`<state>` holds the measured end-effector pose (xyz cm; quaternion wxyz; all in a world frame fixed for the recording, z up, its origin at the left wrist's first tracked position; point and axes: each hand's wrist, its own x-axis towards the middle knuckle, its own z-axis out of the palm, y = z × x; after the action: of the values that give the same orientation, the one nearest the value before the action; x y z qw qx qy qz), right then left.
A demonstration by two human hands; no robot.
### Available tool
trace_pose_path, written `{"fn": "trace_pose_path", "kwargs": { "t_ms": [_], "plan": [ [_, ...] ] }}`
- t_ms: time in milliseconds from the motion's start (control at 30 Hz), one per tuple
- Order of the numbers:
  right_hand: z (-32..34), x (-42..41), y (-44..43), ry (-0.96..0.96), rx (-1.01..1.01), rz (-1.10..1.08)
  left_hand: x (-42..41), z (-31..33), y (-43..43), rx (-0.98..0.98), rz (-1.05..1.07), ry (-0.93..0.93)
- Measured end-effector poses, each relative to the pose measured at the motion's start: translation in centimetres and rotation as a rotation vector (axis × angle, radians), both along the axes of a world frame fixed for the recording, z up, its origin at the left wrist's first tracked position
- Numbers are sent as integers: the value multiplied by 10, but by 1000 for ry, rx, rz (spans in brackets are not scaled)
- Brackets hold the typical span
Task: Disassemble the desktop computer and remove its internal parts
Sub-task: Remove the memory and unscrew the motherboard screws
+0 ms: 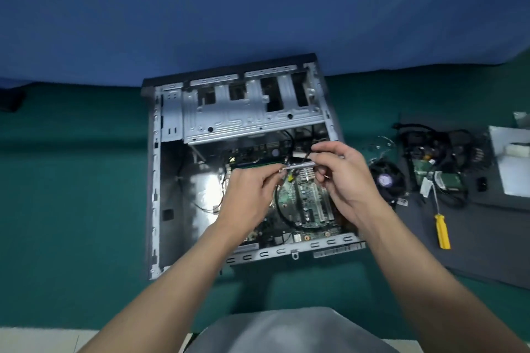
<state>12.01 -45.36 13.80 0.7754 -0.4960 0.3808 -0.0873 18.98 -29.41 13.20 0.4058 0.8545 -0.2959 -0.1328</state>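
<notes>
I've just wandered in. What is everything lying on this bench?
computer case: one, grey metal, open, on the green cover
motherboard: one, green, inside the case
silver tool: one, slim, above the motherboard
cooling fan: one, black, right of the case
cable heap: one, black with green boards, on the mat
yellow screwdriver: one, on the mat
white box: one, far right
mat: one, dark grey, right side
table cover: one, green
backdrop: one, blue, behind
left hand: pinches the tool's left end
right hand: grips its right end
</notes>
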Motion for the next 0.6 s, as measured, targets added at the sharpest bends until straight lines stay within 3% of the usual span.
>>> {"fn": "trace_pose_path", "kwargs": {
  "t_ms": [133,200,333,500,600],
  "plan": [
    [1,-22,-22,-99,104,-108,-10,7,-25,11,-25,18],
    [2,-35,-36,-205,250,-224,-18,13,-41,8,-47,9],
    [0,-52,-54,-364,523,-452,-39,24,-74,72,-217,-269],
    [-9,-66,-50,-294,637,-505,-72,27,-112,208,-373,-602],
    [-13,-77,-46,-301,703,-525,-85,16,-122,281,-448,-673]
  ]
}}
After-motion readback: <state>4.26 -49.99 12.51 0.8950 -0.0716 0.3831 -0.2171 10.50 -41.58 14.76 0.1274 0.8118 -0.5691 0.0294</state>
